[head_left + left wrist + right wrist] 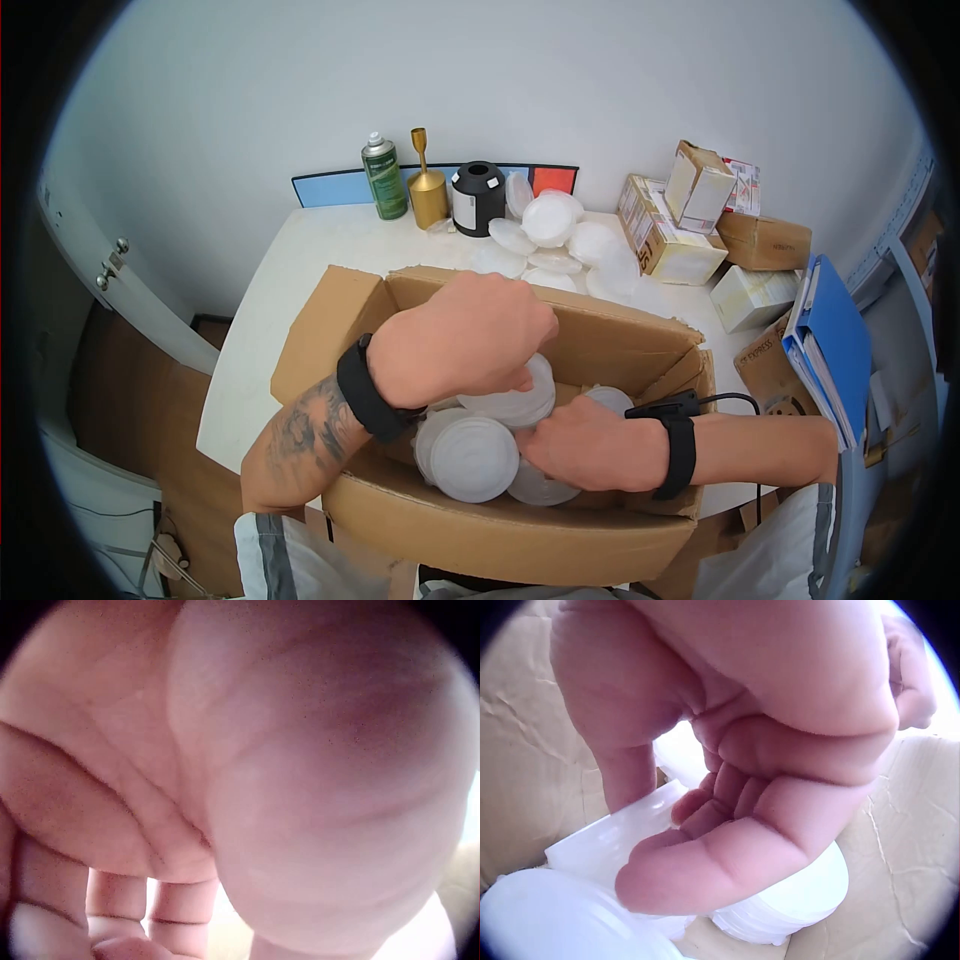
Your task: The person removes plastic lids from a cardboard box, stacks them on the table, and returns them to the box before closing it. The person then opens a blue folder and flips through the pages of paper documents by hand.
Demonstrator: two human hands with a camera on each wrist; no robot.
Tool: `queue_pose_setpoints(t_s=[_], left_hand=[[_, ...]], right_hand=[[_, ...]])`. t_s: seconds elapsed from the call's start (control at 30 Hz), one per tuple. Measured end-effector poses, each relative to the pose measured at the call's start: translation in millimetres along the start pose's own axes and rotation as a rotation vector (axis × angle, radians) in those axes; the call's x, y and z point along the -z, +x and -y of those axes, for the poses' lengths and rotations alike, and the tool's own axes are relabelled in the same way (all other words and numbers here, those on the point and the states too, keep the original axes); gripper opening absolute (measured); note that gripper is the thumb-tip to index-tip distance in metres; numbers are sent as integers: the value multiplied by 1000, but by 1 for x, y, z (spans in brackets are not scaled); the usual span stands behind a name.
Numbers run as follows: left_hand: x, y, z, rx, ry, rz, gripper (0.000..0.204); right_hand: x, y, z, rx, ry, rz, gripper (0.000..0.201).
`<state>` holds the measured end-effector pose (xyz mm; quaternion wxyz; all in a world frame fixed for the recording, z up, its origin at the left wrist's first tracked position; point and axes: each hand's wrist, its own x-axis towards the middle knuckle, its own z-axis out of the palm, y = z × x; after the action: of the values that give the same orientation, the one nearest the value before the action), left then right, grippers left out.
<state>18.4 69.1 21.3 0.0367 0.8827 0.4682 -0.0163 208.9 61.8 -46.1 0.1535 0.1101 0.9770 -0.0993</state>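
"Cardboard box [500,540], open, lower centre of the frame; in it, round cloudy plastic lids [475,459], some overlapping. More pale discs [550,220] are heaped at upper centre, on a white table [250,340]."

"And the hands?"

"Right of centre, inside the box, the right hand [595,447] pinches one lid [604,836] between thumb and fingers. The left hand [460,335] is over the pile, back upward; whether it grasps anything, I cannot tell."

"How is that best done?"

"Probably with a light rim grip, since thin plastic may bend, and fingertips kept off neighbouring lids, which could slide."
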Motion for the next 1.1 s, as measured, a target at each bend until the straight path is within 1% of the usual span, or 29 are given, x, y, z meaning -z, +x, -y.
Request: queue_pose_setpoints(t_s=[0.03,0.07,0.13,0.17,0.23,0.27,0.33,0.37,0.43,0.47,0.53,0.57,0.63,0.67,0.73,0.77,0.8,0.87,0.9,0.93,1.0,1.03,1.1], left_hand=[[6,-4,2,-20,-34,-104,28],[12,-5,2,-12,-38,-104,28],[24,-2,4,10,-418,-417,27],[20,3,6,17,-420,-419,27],[6,11,11,154,-355,-769,26],[5,10,12,163,-356,-773,26],[4,7,13,184,-303,-568,26],[4,5,13,191,-304,-570,26],[3,1,11,-24,-295,-163,28],[0,-1,8,-18,-298,-169,28],[-9,-6,1,-126,-266,244,32],[-16,-5,-1,-115,-271,239,32],[-35,4,-2,-177,-181,501,39],[-43,6,-3,-167,-186,497,39],[-59,13,-1,-165,-125,514,38],[-64,3,9,-223,-335,315,39],[-66,5,9,-234,-337,319,39],[-42,5,2,-175,-195,444,39],[-34,6,0,-141,-185,507,39],[-34,7,0,-155,-189,511,39],[-33,7,1,-132,-174,529,39],[-29,6,-1,-128,-164,518,38],[-26,5,-3,-136,-171,513,36]], right_hand=[[1,0,0,-3,54,11,11],[2,0,1,5,53,16,11],[4,-1,1,16,97,-9,10],[2,-1,-1,22,95,-5,10],[2,2,-3,98,114,20,25],[5,2,-1,105,111,26,25],[16,-2,4,99,143,150,28],[21,-2,5,105,140,154,28],[31,-4,6,144,203,144,28],[34,-7,7,147,198,150,28],[43,-10,9,158,207,138,28],[49,-14,9,168,202,144,28],[63,-25,6,91,336,114,30],[72,-32,3,100,331,120,30],[92,-50,-3,40,293,-113,34],[106,-61,-2,-70,333,-226,32],[114,-68,-1,-184,376,-338,30],[101,-65,-5,-432,392,-899,30],[103,-61,-4,-585,214,-1000,32],[95,-59,-6,-599,215,-995,32],[76,-55,-9,-651,-372,-1003,42],[69,-58,-3,-662,-323,-786,53],[62,-62,1,-484,-143,-271,48]])
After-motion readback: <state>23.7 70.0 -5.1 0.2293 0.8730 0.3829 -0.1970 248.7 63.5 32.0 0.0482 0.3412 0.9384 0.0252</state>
